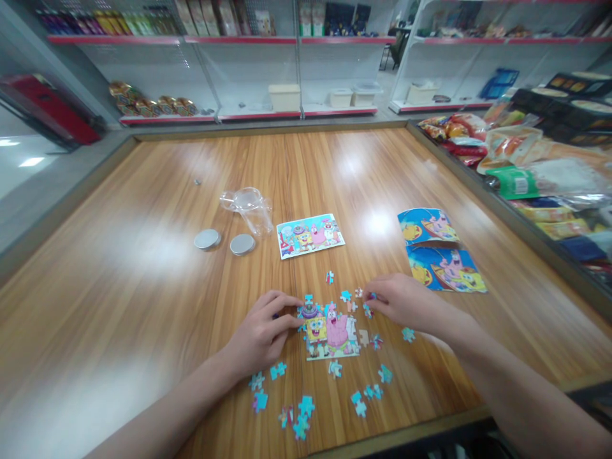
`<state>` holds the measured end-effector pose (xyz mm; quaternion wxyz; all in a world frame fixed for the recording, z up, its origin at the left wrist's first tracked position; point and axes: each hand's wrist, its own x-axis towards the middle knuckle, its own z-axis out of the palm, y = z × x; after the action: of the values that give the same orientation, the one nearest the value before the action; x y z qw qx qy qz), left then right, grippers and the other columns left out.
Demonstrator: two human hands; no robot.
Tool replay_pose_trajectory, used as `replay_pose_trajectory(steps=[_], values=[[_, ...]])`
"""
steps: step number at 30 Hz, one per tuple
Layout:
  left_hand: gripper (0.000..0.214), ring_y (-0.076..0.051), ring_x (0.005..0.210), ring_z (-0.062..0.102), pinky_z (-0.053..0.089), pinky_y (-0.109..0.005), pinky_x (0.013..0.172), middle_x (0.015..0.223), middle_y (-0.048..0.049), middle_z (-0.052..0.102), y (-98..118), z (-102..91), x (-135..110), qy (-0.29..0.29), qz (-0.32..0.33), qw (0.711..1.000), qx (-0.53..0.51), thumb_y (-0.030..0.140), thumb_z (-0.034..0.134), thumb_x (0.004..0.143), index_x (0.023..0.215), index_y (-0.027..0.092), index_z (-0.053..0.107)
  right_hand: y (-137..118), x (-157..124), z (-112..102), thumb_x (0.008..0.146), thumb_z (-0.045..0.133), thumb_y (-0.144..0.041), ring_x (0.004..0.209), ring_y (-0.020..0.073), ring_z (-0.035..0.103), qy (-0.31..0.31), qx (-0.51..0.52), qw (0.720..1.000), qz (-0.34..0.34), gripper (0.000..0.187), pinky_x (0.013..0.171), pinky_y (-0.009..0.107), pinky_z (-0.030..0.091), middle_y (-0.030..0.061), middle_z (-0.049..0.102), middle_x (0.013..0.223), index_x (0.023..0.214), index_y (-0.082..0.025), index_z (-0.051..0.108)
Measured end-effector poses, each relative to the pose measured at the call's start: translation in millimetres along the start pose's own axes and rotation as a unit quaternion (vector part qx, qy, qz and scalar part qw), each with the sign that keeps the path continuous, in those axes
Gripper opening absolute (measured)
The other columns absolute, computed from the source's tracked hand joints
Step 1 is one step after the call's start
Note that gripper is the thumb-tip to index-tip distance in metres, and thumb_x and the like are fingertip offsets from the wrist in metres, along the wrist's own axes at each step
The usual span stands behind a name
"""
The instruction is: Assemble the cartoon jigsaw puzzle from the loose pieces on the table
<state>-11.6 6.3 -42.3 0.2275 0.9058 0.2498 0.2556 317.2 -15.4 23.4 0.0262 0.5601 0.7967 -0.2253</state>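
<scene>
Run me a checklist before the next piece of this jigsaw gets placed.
1. Picture card face up and uncovered: ok.
2. Left hand at the left edge of the partly built puzzle: ok.
3. Right hand has a secure grip on a piece: cannot tell, its fingers hide too much.
4. All pieces fitted: not ok, loose pieces lie around the puzzle.
5. Silver discs clear of the puzzle: ok.

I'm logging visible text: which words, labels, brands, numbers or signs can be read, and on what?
None can be read.
Green-ended bag: barcode-like label, too blurred.
Black boxes: markings too small.
Shelf bottles: too small.
Puzzle, picture card: no lettering I can make out.
</scene>
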Motion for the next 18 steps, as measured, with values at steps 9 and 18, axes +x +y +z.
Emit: replay_pose_trajectory(steps=[9, 18], values=[[0.033, -0.024, 0.107, 0.056, 0.053, -0.044, 0.09, 0.122, -0.0111, 0.064, 2.8, -0.8, 2.2, 0.003, 0.001, 1.0, -0.001, 0.0, 0.05, 0.089, 0.104, 0.021, 0.072, -0.3, -1.1, 3.5, 0.083, 0.072, -0.033, 0.084, 0.022, 0.067, -0.017, 0.013, 0.999, 0.027, 0.017, 0.067, 0.029, 0.039, 0.0038, 0.073, 0.09, 0.096, -0.022, 0.068], [0.033, -0.024, 0.106, 0.057, 0.053, -0.044, 0.088, 0.122, -0.0109, 0.064, 1.6, -0.8, 1.9, 0.004, 0.002, 1.0, 0.001, 0.002, 0.051, 0.09, 0.105, 0.022, 0.072, -3.7, -2.6, 1.1, 0.082, 0.07, -0.026, 0.076, 0.0176, 0.062, -0.019, 0.038, 0.999, 0.016, 0.011, 0.063, 0.027, 0.036, 0.0018, 0.069, 0.084, 0.088, -0.021, 0.063]])
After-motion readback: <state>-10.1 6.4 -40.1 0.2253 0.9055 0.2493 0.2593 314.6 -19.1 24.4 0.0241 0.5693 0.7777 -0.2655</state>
